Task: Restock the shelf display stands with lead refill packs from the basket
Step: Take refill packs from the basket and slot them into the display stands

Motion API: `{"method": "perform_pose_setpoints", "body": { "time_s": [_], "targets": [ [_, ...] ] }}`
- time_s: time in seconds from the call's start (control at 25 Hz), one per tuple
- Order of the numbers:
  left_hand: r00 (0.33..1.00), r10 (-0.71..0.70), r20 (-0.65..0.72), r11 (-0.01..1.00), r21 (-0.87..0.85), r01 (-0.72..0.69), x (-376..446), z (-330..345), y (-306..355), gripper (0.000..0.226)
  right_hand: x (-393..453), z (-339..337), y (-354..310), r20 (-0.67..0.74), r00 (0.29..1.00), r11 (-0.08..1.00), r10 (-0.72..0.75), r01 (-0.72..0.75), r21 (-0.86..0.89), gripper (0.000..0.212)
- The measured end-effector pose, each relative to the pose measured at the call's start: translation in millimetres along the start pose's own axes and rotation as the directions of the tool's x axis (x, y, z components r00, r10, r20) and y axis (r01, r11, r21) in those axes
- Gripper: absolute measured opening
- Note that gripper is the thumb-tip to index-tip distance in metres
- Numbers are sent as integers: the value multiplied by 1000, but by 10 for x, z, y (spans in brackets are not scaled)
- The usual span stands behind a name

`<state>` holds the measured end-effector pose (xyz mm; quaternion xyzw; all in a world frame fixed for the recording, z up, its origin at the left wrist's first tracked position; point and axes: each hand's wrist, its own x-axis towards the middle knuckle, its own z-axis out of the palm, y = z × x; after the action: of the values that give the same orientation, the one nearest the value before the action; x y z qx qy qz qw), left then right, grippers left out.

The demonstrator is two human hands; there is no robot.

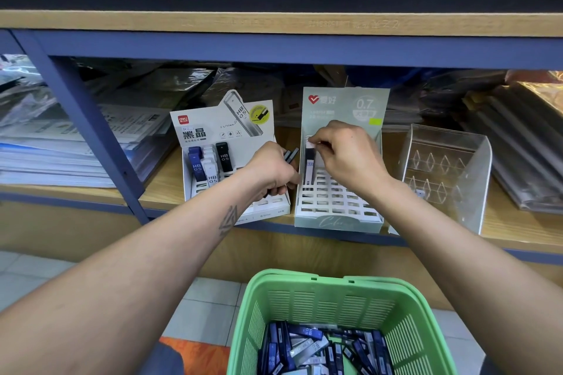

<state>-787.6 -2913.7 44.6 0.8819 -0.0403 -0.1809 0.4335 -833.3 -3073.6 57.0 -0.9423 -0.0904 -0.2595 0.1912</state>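
Green plastic formed the basket [341,301] at the lower edge of the head view, and a loose heap of lead refill packs [307,344], too tangled to be counted, was seen inside it. Three display stands were counted along the front edge of the wooden shelf [161,189]: a white 0.5 stand [225,128], a pale green 0.7 stand [344,106] and a clear acrylic stand [444,173]. About five packs were made out upright in the white stand, though its right part was hidden by the left hand [271,170]. A few dark packs [291,155] were gripped in that hand, their number unclear. One pack [309,167] was pinched at its top by the right hand [347,155], standing in the green stand's back left corner slot.
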Motion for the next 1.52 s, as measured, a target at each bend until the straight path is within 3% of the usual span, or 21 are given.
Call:
{"method": "perform_pose_setpoints", "body": {
  "time_s": [0.24,0.4,0.56,0.64,0.76,0.88,1.12,1.28,1.4,1.52],
  "targets": [
    [1000,9,16,999,42,-10,-81,-49,39,26,-81,-65,-13,111,990,991,89,-99,86,37],
    [999,29,23,999,22,-30,-172,-154,97,28,-119,-116,44,53,983,960,176,-184,210,43],
    [999,13,33,1000,-4,-13,-260,-211,108,14,-155,-135,55,38,991,987,129,-132,92,44],
    [998,21,67,991,-133,-12,-305,-213,135,11,-171,-124,-14,17,995,984,102,-104,143,38],
    [964,99,247,915,-403,9,-379,-210,189,15,-136,-173,-149,95,979,861,181,-204,466,27],
    [891,177,417,881,-471,45,-444,-211,175,13,-149,-247,-183,275,946,660,172,-318,681,25],
    [808,209,551,867,-487,108,-495,-218,134,17,-151,-279,-57,309,916,593,255,-401,699,10],
    [805,165,570,908,-407,102,-477,-249,85,19,-167,-331,49,383,859,379,340,-498,780,7],
    [830,47,556,929,-329,168,-487,-248,99,11,-188,-349,63,376,861,380,342,-493,783,9],
    [872,14,490,948,-283,144,-464,-242,119,15,-206,-369,81,368,859,388,356,-494,778,9]
  ]
}}
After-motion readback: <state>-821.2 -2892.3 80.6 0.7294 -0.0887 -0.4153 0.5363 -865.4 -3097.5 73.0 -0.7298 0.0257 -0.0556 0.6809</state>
